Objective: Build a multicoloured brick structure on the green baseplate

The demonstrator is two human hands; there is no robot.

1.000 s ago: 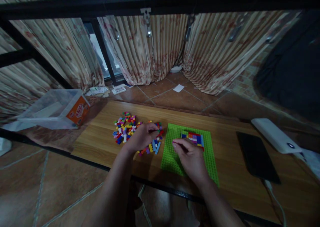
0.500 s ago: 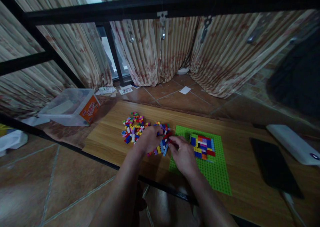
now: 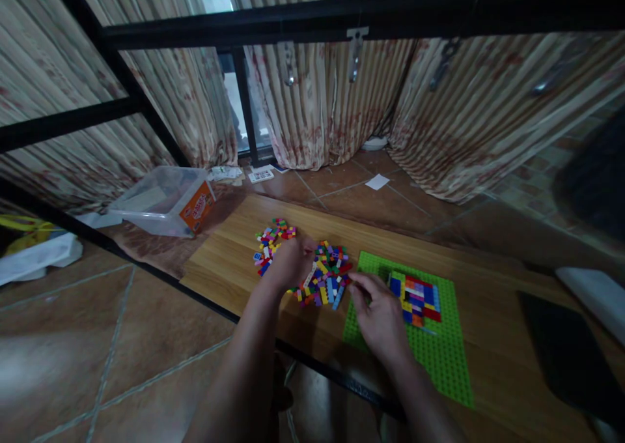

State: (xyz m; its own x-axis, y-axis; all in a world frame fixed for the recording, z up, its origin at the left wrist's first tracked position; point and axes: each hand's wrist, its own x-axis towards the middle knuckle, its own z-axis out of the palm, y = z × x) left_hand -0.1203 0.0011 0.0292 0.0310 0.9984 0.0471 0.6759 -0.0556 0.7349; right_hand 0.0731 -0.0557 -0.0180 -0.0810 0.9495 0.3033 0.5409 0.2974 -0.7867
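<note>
A pile of small coloured bricks (image 3: pixel 325 277) lies on a low wooden board (image 3: pixel 229 260). My left hand (image 3: pixel 288 264) rests on the pile's middle, fingers curled down among the bricks. A green baseplate (image 3: pixel 439 358) lies to the right, with a block of joined coloured bricks (image 3: pixel 415 298) on its far part. My right hand (image 3: pixel 378 316) lies over the baseplate's left edge, fingertips at the pile's right side; whether it holds a brick I cannot tell.
A clear plastic box with an orange label (image 3: pixel 166 202) stands on the floor at the left. A black tablet (image 3: pixel 561 358) and a white device (image 3: pixel 593 293) lie at the board's right. Black metal bars (image 3: pixel 342 16) cross in front of striped curtains (image 3: pixel 322 98).
My right hand has left the joined bricks and moved left to the pile's edge. My left hand has pushed bricks rightward, splitting the pile. The view has swung left.
</note>
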